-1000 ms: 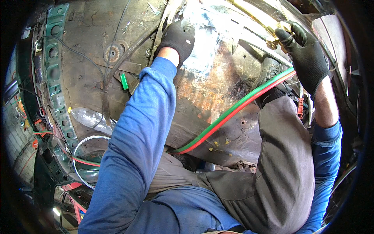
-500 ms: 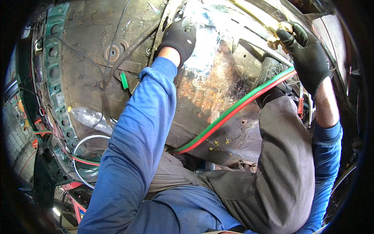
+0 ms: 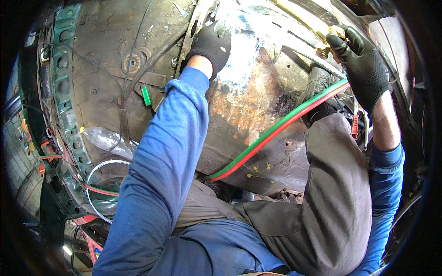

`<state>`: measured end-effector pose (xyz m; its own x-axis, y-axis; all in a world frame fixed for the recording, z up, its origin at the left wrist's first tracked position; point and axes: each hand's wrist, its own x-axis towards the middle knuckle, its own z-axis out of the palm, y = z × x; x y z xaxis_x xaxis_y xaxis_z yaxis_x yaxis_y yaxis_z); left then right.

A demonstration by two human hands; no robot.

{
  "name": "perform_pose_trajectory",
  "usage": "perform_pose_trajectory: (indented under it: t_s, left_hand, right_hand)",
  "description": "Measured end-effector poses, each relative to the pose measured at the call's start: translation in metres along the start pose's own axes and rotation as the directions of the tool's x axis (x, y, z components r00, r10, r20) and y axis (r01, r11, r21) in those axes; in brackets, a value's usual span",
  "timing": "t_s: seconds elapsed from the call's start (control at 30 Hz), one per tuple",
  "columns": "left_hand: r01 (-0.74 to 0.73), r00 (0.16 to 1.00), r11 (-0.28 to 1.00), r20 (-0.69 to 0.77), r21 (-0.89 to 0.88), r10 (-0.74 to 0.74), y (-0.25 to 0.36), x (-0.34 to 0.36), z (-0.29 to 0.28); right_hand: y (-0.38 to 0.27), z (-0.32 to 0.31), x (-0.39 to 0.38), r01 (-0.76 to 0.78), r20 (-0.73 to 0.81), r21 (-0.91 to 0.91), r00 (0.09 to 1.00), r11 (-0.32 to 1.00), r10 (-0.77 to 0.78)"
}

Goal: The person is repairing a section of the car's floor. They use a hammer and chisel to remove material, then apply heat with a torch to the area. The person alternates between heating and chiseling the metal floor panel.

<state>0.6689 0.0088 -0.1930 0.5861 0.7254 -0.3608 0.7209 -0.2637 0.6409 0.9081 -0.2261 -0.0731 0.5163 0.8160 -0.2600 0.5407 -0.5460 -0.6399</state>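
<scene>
In my black-gloved right hand (image 3: pixel 366 64) at the upper right is a brass gas torch (image 3: pixel 323 51), held closed around its valve end. Its brass tube (image 3: pixel 297 14) slants up to the left, toward the glare at the top. A green and red twin hose (image 3: pixel 276 131) runs from beneath that hand down to the lower middle. My left hand (image 3: pixel 209 46), gloved too, rests on the worn sheet-metal floor (image 3: pixel 258 92) beside a raised metal strip (image 3: pixel 188 39). Its fingertips point away and are partly lost in the bright light, so whether they grip anything is hidden.
A grinding disc (image 3: pixel 134 62), a green piece (image 3: pixel 146 95) and a plastic bottle (image 3: pixel 106 139) lie on the left. Dark cables (image 3: pixel 123 87) cross there, by a green perforated sill (image 3: pixel 64 85). A red-handled screwdriver (image 3: pixel 355 126) stands beside my bent knee (image 3: pixel 331 138).
</scene>
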Motion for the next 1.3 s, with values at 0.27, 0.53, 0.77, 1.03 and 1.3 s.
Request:
perform_pose_trajectory:
  t_s: [0.27,0.53,0.77,1.03,1.3]
  left_hand:
    - [0.029,0.999,0.997,-0.022,-0.070,-0.030,-0.008,0.001,0.007]
    - [-0.021,1.000,0.997,-0.004,-0.074,0.021,-0.003,-0.006,0.003]
    - [0.055,0.998,0.997,0.022,-0.051,-0.054,-0.002,-0.008,0.000]
    - [-0.051,0.999,0.998,0.004,-0.040,0.052,-0.010,-0.011,0.001]
    - [-0.053,0.995,0.990,0.076,-0.133,0.064,-0.017,-0.061,0.001]
  right_hand:
    - [0.010,0.006,0.001,0.053,-0.023,0.032,0.998,0.998,-0.052]
    - [0.010,0.004,0.001,0.023,-0.012,0.005,1.000,1.000,-0.023]
    - [0.010,0.004,0.000,0.043,-0.019,0.002,0.999,0.999,-0.043]
    - [0.006,0.000,-0.003,0.009,0.001,0.079,1.000,0.997,-0.009]
    - [0.005,-0.035,-0.055,-0.041,-0.135,0.224,0.988,0.974,0.073]
